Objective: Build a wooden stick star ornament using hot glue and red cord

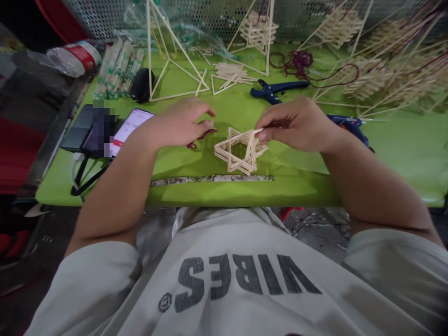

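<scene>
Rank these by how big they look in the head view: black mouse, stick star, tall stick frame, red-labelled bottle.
1. Tall stick frame
2. Stick star and bottle: too alike to rank, and the star looks nearer
3. Black mouse

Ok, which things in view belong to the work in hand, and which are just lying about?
Likely part of it:
- stick star, pinched at one corner by the right hand
- loose sticks
- blue cutter
- glue gun
- purple string, less surely

Probably just lying about:
- phone
- plastic bottle
- black cord
</scene>
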`<action>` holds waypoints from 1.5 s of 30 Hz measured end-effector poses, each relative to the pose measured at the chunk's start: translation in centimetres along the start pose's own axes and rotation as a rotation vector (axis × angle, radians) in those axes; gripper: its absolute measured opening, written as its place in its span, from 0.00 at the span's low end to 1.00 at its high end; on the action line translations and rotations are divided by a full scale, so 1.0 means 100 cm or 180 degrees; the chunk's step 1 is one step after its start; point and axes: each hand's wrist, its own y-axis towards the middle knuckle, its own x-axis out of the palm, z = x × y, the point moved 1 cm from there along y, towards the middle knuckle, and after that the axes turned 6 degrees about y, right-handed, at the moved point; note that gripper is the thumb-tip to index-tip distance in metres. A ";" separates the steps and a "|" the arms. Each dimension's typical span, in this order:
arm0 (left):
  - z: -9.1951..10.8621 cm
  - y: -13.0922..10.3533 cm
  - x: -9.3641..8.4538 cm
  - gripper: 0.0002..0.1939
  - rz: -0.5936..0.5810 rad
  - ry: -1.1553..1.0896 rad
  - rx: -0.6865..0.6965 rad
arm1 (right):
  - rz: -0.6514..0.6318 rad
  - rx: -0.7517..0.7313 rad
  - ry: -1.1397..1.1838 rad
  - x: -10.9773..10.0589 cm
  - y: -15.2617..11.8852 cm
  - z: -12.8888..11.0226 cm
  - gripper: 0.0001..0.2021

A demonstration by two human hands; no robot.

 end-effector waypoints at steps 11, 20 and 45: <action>0.052 -0.020 0.000 0.16 -0.0070 -0.0910 0.0101 | 0.0490 0.1045 0.0992 0.036 0.000 -0.005 0.18; 0.049 -0.007 0.016 0.10 0.0081 -0.1089 0.0010 | 0.0716 0.1114 0.0728 0.039 -0.008 -0.007 0.14; 0.054 -0.004 0.029 0.10 0.0308 -0.0934 0.0025 | 0.0331 0.0985 -0.0212 0.019 -0.016 -0.005 0.08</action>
